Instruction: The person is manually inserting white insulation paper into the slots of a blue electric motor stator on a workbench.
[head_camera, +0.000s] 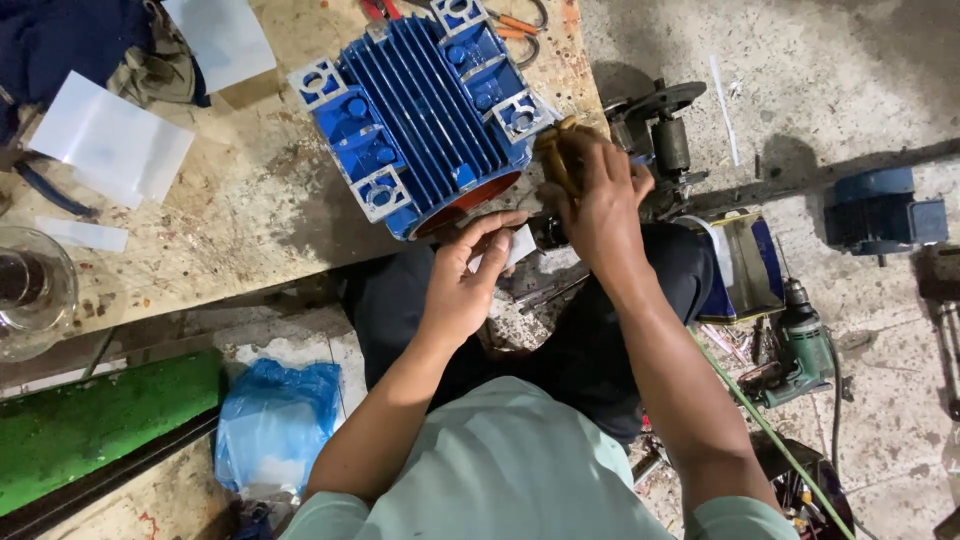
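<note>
A blue finned motor housing (425, 110) lies on a worn wooden workbench (240, 210), its open end with an orange inner rim facing me. My left hand (465, 285) pinches a small white piece of paper (518, 243) just below that opening. My right hand (597, 200) is closed around a yellowish-brown tool handle (553, 150) at the housing's right corner.
White paper sheets (110, 140) and a glass jar (30, 290) lie at the bench's left. Pliers with orange handles (515, 25) rest at the far edge. On the floor sit a green drill (805, 345), a blue motor (880, 215), a blue plastic bag (275, 415) and a tin (745, 265).
</note>
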